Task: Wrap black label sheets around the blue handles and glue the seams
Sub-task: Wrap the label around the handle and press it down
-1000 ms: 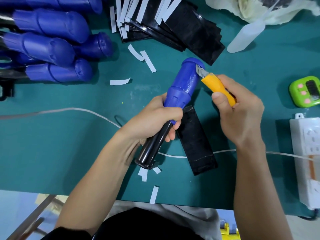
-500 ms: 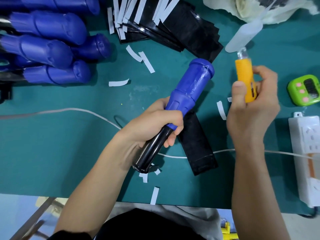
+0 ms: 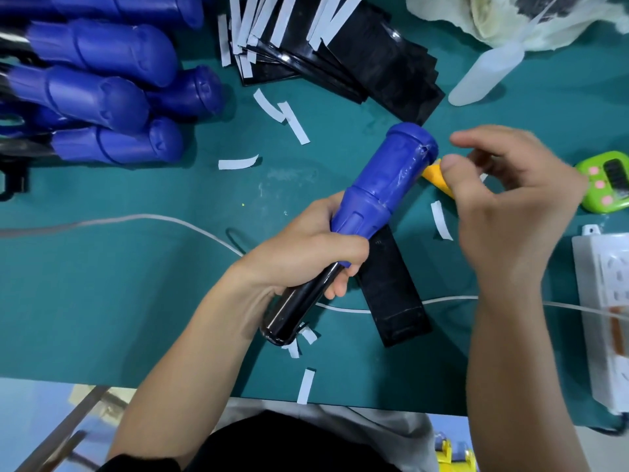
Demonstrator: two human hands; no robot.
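Note:
My left hand grips a blue handle where it meets its black shaft, tilted up to the right above the table. My right hand is blurred beside the handle's top end, its fingers loosely spread. The tip of a yellow utility knife shows just below its thumb, and no finger closes round it. One black label sheet lies flat under the handle. A stack of black label sheets with white strips lies at the back. More blue handles are piled at the far left.
A translucent glue bottle lies at the back right by a crumpled white cloth. A green timer and a white power strip sit at the right edge. A white cable crosses the green mat. White paper strips are scattered about.
My right hand took the knife off the handle's top, raised it, then dropped back beside the handle with its fingers spreading. My left hand kept its hold on the handle.

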